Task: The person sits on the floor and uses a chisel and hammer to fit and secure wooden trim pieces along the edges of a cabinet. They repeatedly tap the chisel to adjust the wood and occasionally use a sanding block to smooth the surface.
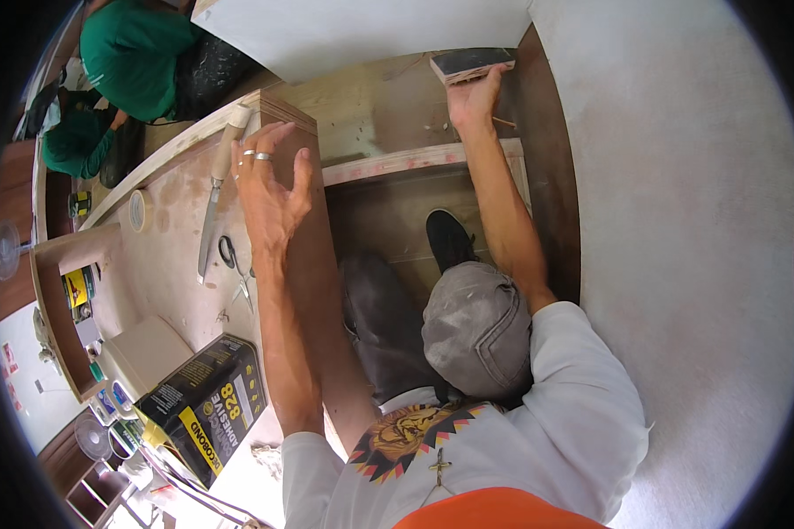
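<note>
At far left, two people in green shirts (pixel 137 62) crouch beyond the edge of the bench (pixel 172 264). On the bench, from left to right, lie a roll of tape (pixel 139 212), a black-and-yellow box (pixel 207 406), a long blade with a wooden handle (pixel 209 231) and a pair of scissors (pixel 238 268). The left hand (pixel 271 189) is at the bench's near edge, beside the wooden handle; its fingers are loosely bent, the thumb spread, and they grasp nothing, though whether they brush the handle cannot be told. Right of centre, beyond a wooden rail (pixel 397 165), the right hand (pixel 474 104) reaches out with its fingers closed around a dark-faced block (pixel 473 65). The block is just beside a brown board (pixel 545 159), near the lower edge of a white panel (pixel 370 35); contact with either is unclear. A large pale panel (pixel 679 247) fills the far right. The step in hand is best read as rubbing a surface smooth with the block. The next move probably calls for laying its dark face flat and pressing evenly, with the knuckles clear of the brown board.
</note>
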Available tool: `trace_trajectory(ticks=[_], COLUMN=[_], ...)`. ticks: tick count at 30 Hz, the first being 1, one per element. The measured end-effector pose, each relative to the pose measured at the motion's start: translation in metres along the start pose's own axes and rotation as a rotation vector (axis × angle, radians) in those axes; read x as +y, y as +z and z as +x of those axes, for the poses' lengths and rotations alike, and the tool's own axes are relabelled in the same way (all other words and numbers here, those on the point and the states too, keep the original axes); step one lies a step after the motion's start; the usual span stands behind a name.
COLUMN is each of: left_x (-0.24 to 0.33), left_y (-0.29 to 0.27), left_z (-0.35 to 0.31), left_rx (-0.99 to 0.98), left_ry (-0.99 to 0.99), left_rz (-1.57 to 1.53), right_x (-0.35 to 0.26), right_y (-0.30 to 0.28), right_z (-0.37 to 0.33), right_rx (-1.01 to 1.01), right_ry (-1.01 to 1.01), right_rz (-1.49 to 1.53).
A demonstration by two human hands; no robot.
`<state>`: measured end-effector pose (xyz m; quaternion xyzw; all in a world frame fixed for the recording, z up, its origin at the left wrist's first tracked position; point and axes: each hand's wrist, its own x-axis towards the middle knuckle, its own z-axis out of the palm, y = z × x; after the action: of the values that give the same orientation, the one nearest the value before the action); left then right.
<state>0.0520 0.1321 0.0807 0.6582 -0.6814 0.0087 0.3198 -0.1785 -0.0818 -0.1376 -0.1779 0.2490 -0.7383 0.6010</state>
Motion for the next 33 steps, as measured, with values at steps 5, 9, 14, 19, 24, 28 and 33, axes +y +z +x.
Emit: trace_trajectory(ticks=[5, 9, 14, 19, 24, 28, 33], left_x=[0.012, -0.004, 0.006, 0.006, 0.004, 0.001, 0.001], left_y=[0.012, -0.01, 0.001, -0.001, -0.002, 0.001, 0.001], left_z=[0.007, -0.009, 0.0, 0.001, -0.001, -0.001, -0.002], left_rx=[0.013, -0.004, -0.017, -0.001, -0.01, -0.012, -0.017], left_ry=[0.049, 0.023, 0.052, 0.07, 0.055, 0.063, 0.041], left_rz=[-0.05, 0.034, 0.017, 0.036, 0.045, 0.029, 0.029], right_x=[-0.038, -0.041, -0.05, -0.057, -0.084, -0.087, -0.087], right_y=[-0.017, 0.046, 0.0, 0.012, 0.026, 0.023, 0.024], right_z=[0.06, -0.016, -0.051, -0.057, -0.041, -0.038, -0.038], right_rx=[0.081, 0.04, 0.121, -0.03, -0.08, -0.072, -0.056], right_ry=[0.126, 0.265, 0.262, 0.078, -0.025, -0.015, -0.027], right_rz=[0.23, 0.192, 0.285, 0.108, 0.166, 0.166, 0.16])
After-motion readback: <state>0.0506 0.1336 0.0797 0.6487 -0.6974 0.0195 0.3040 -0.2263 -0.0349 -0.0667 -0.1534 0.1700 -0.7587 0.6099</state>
